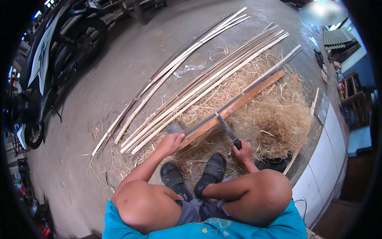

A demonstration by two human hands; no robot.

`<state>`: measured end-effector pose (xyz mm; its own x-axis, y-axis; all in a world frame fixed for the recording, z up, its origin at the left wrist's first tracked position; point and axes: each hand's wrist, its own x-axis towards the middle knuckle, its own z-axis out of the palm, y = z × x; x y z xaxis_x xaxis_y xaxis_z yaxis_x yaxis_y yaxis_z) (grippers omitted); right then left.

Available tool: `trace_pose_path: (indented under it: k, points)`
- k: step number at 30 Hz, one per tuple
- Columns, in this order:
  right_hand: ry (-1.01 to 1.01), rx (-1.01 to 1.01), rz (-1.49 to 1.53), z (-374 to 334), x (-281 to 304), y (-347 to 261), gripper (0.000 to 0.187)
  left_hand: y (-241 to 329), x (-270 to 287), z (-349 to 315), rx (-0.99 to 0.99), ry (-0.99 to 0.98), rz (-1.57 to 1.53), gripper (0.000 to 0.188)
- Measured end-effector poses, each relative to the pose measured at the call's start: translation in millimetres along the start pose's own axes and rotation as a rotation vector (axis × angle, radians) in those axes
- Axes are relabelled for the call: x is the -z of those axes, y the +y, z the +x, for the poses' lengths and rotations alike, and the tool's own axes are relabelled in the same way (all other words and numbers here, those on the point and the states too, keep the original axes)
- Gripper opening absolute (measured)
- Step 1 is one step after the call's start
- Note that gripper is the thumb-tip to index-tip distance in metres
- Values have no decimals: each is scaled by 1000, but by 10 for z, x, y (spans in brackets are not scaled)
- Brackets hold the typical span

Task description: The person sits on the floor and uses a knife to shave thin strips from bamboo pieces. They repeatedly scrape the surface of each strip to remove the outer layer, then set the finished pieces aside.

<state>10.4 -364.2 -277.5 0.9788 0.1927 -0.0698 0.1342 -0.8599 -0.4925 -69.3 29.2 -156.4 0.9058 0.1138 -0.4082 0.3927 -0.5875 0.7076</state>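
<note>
Evidently bracing a dark strip (230,103) with the left hand (172,144) — gripping its near end between thumb and curled fingers, close to the lower-left end of an orange-brown board (250,96). Laid along the board's upper-left long edge, presumably for firm backing, and running past its upper-right end. Grasping 1 knife (227,128) in the right hand (243,151), with fingers clenched round the black handle, and angling the blade over the board to meet the strip around midspan — probably for control against the left hand's hold. Beyond the board, with 2 loose groups of pale strips (215,81) lying roughly parallel on the floor (99,99), likely for easy reach. Surrounded by straw-coloured shavings (278,119), spread toward the floor's tiled right edge.
</note>
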Motion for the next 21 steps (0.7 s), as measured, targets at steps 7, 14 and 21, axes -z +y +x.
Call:
trace_pose_path:
  k: [7, 14, 21]
  points:
    - [51, 77, 3, -7, 14, -18, 46, -274, -46, -15, -93, 106, 26, 36]
    - [67, 152, 40, 4, -20, -48, 43, -1333, 212, 210, -98, 729, 539, 36]
    - [64, 107, 44, 34, -59, 55, 47, -1473, 518, 142, 34, 463, 564, 34]
